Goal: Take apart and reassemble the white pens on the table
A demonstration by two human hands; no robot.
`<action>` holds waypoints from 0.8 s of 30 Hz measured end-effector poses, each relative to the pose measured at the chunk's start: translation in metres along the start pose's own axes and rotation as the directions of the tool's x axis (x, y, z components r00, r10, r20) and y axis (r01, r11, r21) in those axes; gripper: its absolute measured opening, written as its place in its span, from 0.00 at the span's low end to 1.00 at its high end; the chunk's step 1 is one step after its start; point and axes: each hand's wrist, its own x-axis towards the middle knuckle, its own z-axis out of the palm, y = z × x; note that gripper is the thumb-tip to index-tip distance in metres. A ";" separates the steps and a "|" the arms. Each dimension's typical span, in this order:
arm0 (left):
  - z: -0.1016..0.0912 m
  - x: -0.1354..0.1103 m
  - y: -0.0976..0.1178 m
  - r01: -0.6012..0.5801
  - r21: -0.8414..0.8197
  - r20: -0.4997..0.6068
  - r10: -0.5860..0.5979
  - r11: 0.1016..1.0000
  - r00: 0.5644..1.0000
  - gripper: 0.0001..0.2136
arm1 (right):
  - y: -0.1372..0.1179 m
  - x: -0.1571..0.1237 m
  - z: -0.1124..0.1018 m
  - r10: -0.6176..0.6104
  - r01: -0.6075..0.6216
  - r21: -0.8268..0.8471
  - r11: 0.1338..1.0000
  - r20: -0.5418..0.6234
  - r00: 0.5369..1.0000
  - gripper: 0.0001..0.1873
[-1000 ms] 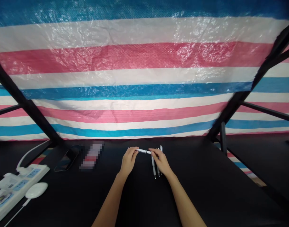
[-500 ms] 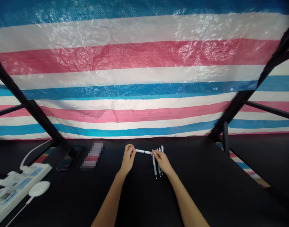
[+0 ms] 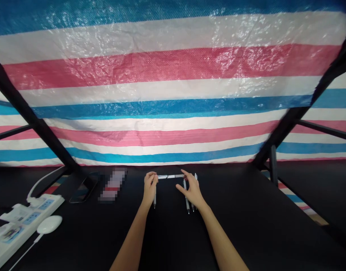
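My left hand [image 3: 149, 187] is closed in a pinch on a thin white pen [image 3: 155, 198] that points down toward me. A second white pen [image 3: 169, 176] lies crosswise just beyond the two hands, on the black table [image 3: 173, 241]. My right hand [image 3: 191, 190] is open with its fingers spread, and one fingertip is at the right end of that crosswise pen. Under and beside the right hand lie a few more white pens [image 3: 187, 203], side by side and pointing toward me.
A dark phone [image 3: 81, 189] and a small blurred card [image 3: 112, 185] lie to the left of the hands. A white power strip [image 3: 19, 222] and a white oval device [image 3: 49, 224] with a cable are at the far left. A striped tarp [image 3: 173, 105] and black frame bars [image 3: 34, 124] stand behind.
Both hands held one white pen crosswise between them. Now the right hand has let go and spread its fingers, and the left hand holds a pen pointing toward me.
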 end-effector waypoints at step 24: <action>-0.002 0.003 -0.007 0.104 -0.077 -0.054 -0.109 0.992 0.993 0.19 | 0.016 -0.007 -0.015 0.165 -0.134 -0.377 0.916 0.051 0.985 0.09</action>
